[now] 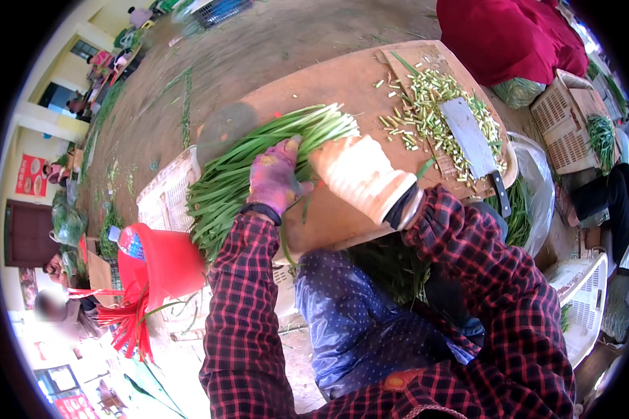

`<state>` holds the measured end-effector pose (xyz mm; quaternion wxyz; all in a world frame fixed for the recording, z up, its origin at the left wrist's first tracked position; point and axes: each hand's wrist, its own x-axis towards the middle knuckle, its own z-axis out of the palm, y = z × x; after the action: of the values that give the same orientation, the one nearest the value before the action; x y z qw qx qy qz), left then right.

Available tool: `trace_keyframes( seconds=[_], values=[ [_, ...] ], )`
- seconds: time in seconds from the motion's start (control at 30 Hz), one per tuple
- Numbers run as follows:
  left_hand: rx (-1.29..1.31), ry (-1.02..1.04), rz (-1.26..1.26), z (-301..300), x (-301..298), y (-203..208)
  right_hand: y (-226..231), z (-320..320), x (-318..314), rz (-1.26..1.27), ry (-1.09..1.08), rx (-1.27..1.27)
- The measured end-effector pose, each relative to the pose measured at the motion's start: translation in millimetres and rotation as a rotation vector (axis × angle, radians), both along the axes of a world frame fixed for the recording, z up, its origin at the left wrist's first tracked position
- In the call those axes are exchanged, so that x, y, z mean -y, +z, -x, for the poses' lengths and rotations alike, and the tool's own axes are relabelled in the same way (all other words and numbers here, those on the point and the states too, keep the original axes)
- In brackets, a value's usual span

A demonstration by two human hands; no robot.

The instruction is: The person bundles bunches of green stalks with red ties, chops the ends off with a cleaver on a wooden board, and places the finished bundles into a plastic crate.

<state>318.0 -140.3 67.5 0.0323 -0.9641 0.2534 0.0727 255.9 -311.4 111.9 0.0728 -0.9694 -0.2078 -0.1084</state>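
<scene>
A thick bundle of green garlic chives (pixel 220 185) lies on the near left of the tan tabletop (pixel 311 77), pale stem ends pointing right. My left hand (pixel 272 176), in a purple-stained glove, is closed over the middle of the bundle. Close by its stem end, my right hand (pixel 362 174) wears a whitish-orange glove; its fingers are together against the chives, with the fingertips partly hidden. A cleaver (pixel 470 136) rests to the right, its dark handle toward me, among many short cut stem ends (pixel 433 98) on a wooden board.
Left of the table stand a red bucket (pixel 171 262) and red strips of tie (pixel 134 321). A clear plastic bag (pixel 538 195) hangs at the right edge. White crates (pixel 583 300) and a dark red cloth-covered heap (pixel 514 42) are farther right. People sit at the far left.
</scene>
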Motion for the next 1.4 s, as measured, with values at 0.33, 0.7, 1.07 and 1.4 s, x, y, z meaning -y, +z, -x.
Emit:
trace_keyframes(
  seconds=[0.33,0.7,1.07,1.4],
  values=[
    [0.134,0.046,0.102,18,3,-22,23,-22,32,-0.354,-0.013,-0.124],
    [0.06,0.065,0.138,13,5,-19,-84,38,5,-0.488,-0.215,-0.254],
    [-0.124,0.122,-0.269,-9,13,-4,-17,-91,-25,-0.365,0.046,0.017],
    [0.126,-0.003,0.633,-24,-27,-59,-48,-172,-25,0.061,0.105,-0.487]
  ],
)
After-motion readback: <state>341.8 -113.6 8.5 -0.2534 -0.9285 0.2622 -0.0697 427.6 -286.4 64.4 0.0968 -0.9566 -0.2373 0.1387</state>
